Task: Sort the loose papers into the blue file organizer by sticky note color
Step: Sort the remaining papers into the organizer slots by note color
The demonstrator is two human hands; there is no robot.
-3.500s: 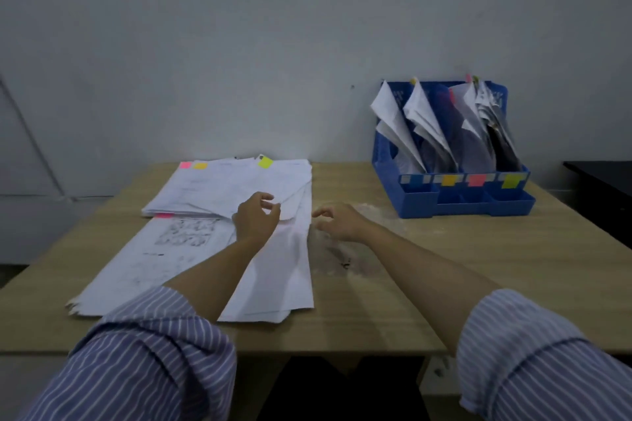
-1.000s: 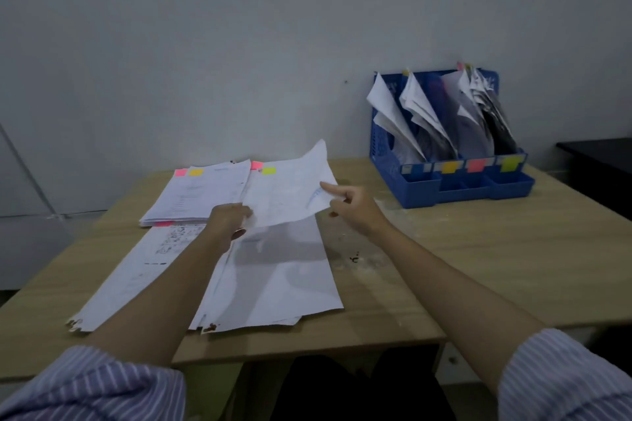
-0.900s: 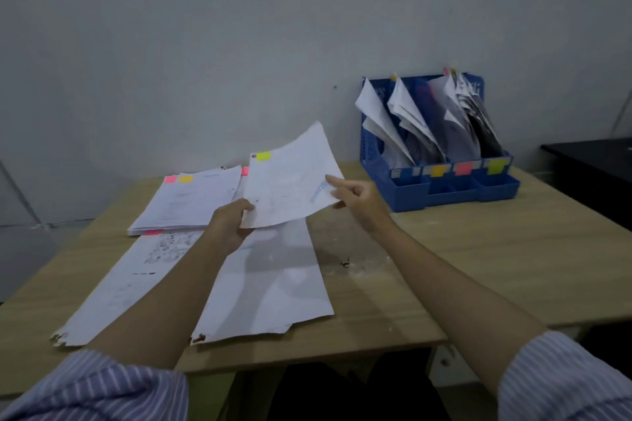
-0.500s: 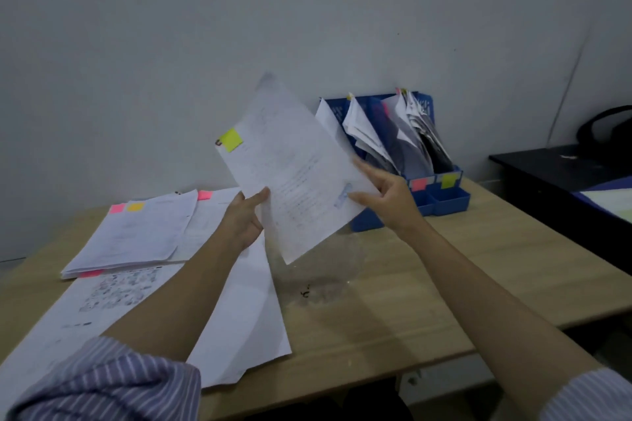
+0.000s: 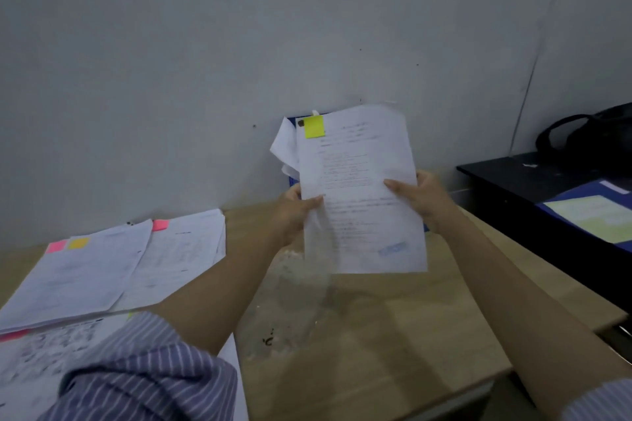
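I hold a white printed paper (image 5: 362, 202) upright in front of me, with a yellow sticky note (image 5: 314, 126) at its top left corner. My left hand (image 5: 295, 215) pinches its left edge and my right hand (image 5: 422, 200) grips its right edge. The blue file organizer (image 5: 290, 181) stands right behind the sheet and is almost wholly hidden; only a sliver of blue and some white papers (image 5: 284, 147) in it show at the left. Loose paper stacks (image 5: 102, 267) lie on the wooden table (image 5: 393, 325) at left, tagged with pink (image 5: 56, 245), orange-yellow (image 5: 78, 243) and pink (image 5: 160, 224) notes.
A black side table (image 5: 533, 195) stands to the right, carrying a blue folder with a pale sheet (image 5: 595, 215) and a black bag (image 5: 588, 140). A grey wall runs close behind the table. More sheets (image 5: 41, 359) lie at the near left under my striped sleeve.
Both hands lifted the yellow-tagged sheet off the left pile and carried it right and up in front of the organizer, turning it upright. My view turned right too.
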